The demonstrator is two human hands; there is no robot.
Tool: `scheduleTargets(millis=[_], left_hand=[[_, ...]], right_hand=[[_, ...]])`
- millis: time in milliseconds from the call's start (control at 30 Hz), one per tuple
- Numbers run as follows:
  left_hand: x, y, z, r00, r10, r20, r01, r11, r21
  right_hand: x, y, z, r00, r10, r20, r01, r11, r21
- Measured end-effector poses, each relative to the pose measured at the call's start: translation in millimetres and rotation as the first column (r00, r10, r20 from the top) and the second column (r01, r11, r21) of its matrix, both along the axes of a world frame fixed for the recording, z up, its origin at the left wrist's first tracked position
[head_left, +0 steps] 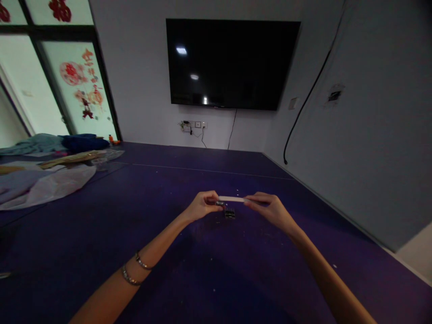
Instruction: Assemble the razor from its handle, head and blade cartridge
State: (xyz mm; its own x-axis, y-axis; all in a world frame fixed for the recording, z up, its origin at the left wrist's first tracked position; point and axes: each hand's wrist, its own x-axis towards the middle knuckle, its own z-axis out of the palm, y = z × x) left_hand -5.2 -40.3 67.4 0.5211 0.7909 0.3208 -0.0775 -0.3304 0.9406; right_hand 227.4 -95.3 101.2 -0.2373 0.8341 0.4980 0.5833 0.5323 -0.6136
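Between my two hands a thin, flat, pale pink strip [231,199] is held edge-on and level. Its left end is pinched by my left hand [203,204], its right end by my right hand [266,205]. A small shiny metallic piece [220,204] shows at my left fingertips, just under the strip; I cannot make out its kind. Below the strip, on the purple surface [151,234], lies a small dark box-like object [230,213]. My left wrist carries two bracelets.
Clear plastic sheeting [74,182] and folded cloths [37,144] lie at the left. A black television [232,63] hangs on the far wall above sockets with cables. A thick black cable [305,103] dangles along the right wall. Small white specks dot the surface.
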Motion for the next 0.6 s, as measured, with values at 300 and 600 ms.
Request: scheduleTargets(millis=[300, 600], left_hand=[[-1, 1, -1.4, 1.0, -0.014, 0.0, 0.014, 1.0, 0.027], [-1, 3, -2.4, 0.999, 0.022, -0.035, -0.021, 0.999, 0.04]], right_hand=[[-2, -4, 3, 0.999, -0.017, 0.029, 0.016, 1.0, 0.021], [-9, -11, 9, 0.997, -0.007, 0.078, 0.005, 1.0, 0.029]])
